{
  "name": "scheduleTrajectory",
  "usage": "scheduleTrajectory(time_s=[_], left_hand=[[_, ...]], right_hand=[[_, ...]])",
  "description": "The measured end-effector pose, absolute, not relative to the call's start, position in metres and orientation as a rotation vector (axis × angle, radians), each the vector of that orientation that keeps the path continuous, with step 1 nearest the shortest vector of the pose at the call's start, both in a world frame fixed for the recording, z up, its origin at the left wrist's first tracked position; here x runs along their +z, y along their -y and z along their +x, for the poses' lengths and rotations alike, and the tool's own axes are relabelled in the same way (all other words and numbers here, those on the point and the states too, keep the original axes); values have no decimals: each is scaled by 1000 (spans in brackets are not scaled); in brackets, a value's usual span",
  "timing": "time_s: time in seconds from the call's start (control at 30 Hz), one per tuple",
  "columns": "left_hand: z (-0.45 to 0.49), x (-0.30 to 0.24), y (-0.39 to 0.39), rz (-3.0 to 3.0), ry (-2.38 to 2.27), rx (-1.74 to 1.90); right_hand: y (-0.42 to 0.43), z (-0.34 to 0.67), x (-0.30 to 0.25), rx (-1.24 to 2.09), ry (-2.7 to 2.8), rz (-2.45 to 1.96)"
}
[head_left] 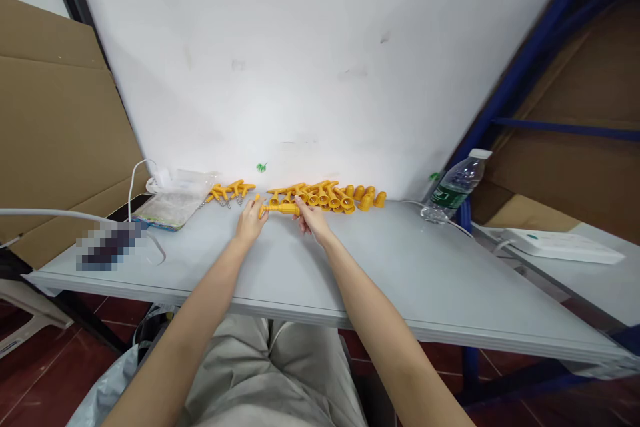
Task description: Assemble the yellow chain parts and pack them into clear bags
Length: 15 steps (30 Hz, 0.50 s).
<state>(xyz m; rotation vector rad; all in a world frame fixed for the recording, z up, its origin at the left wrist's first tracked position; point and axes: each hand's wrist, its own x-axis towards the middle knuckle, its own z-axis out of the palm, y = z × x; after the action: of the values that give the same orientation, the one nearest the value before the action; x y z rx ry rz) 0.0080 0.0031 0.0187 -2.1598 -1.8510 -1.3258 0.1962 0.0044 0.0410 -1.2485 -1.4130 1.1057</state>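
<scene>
My left hand [249,221] and my right hand [311,217] hold one yellow plastic piece [281,209] between them, just above the grey table [410,273]. The left fingers pinch its T-shaped end, the right fingers grip its other end. Right behind it, against the white wall, lies a row of several yellow caps and T-shaped pieces [327,197]. A smaller group of yellow T-pieces with metal screws [231,192] lies to the left of it.
A clear plastic bag [175,203] and a white cable [134,187] lie at the back left, a blurred dark object [107,248] nearer the left edge. A water bottle [455,187] leans at the right. A white power strip [560,245] rests on the neighbouring surface.
</scene>
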Motion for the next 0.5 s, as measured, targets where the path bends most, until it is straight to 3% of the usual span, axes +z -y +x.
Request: scheduleTrajectory(time_s=[0.23,0.5], left_hand=[[5,18,-4,-2166,1864,-1325],[4,18,-5,-2159,1849,-1353]], right_hand=[[-3,213,49,1255,1497,-1120],[-11,218,37,1194,1528,-981]])
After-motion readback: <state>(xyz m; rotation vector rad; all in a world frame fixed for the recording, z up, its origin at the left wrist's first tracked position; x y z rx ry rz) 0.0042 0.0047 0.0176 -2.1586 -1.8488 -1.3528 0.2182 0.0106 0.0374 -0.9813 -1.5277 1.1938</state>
